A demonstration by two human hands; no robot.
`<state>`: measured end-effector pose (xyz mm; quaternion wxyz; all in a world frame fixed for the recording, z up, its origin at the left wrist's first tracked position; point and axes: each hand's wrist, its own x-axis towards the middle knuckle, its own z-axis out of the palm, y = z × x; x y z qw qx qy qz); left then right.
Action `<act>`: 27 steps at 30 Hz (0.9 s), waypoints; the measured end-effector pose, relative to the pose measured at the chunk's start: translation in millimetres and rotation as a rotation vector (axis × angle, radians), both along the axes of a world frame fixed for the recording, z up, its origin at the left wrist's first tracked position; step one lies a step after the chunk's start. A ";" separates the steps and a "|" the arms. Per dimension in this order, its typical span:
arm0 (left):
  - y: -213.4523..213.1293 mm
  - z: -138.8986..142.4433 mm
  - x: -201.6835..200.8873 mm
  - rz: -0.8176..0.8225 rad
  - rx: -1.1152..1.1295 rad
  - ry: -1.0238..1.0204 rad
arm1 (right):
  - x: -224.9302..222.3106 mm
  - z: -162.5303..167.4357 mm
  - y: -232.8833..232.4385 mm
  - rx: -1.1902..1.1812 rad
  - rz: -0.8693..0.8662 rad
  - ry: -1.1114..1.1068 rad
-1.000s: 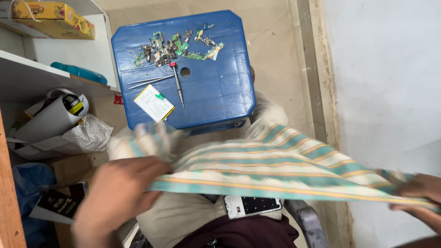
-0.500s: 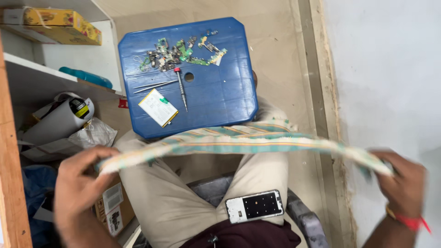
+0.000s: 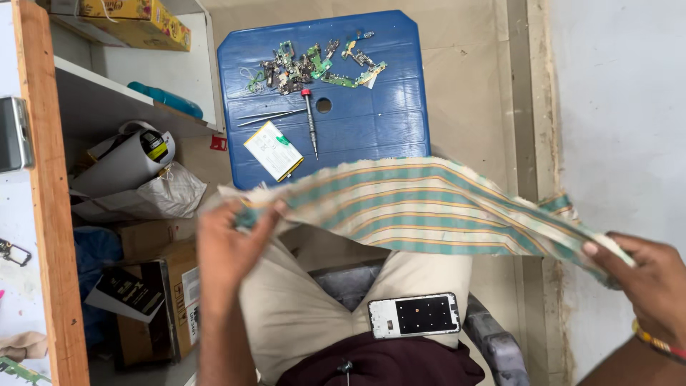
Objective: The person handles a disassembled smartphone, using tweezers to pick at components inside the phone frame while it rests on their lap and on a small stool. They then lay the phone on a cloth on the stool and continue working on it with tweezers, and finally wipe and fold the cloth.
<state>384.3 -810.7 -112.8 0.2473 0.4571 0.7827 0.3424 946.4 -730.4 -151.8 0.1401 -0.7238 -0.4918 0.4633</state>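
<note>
Striped cloth (image 3: 421, 204) between both hands, white-green packet (image 3: 273, 150) beyond.

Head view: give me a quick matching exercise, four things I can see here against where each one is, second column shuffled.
Things:
1. striped cloth
2. screwdriver
3. phone frame
4. yellow box

Places:
A. on the top shelf at the left
B. lying on the person's lap
C. stretched between the left hand and the right hand
D. on the blue stool, beside the tweezers

Pairs: 1-C, 2-D, 3-B, 4-A
</note>
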 end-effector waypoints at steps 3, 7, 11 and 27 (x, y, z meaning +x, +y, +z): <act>-12.1 6.0 43.8 -0.160 0.148 -0.117 | -14.8 17.5 -16.8 0.077 0.297 0.006; -8.4 7.8 106.2 -0.279 0.411 0.036 | -77.0 38.1 -44.9 0.083 0.034 0.149; -0.2 -7.1 156.8 -0.309 0.255 -0.347 | -122.5 44.2 -57.2 0.136 -0.001 0.286; 5.6 -41.6 179.4 -0.367 0.252 -0.527 | -176.6 44.1 -34.1 0.623 0.444 0.004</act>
